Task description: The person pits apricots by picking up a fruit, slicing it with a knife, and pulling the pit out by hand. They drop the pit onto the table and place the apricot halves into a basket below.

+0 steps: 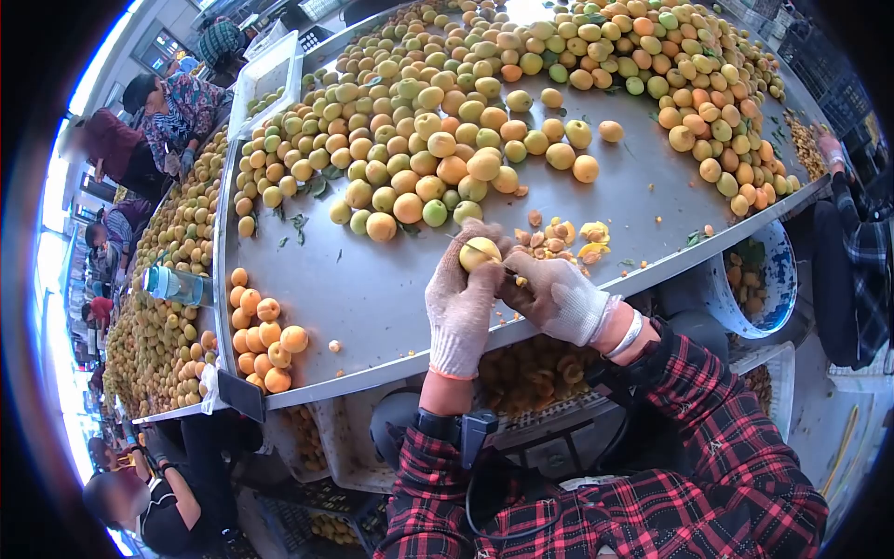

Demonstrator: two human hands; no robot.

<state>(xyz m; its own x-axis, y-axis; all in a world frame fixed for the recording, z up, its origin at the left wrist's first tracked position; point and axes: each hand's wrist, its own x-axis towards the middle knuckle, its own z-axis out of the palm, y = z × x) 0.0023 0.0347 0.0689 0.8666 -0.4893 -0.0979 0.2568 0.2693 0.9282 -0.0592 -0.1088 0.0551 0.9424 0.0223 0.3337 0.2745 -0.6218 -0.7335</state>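
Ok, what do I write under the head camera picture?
Gloved left hand holding a yellow fruit, right hand close, fruit piles behind.

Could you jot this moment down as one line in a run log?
left gloved hand: holds yellow fruit | right gloved hand: against it, grip unclear | metal table: whole fruit heaped, orange-brown pieces beyond hands

At left is 1 clear water bottle [191, 288] (teal-capped). At near left, 1 flat black panel [242, 396] is just beside a white plastic scrap [211, 388]. At far left, 1 co-worker [186, 104] wears a floral top; at right, another person [864, 270] wears dark plaid.
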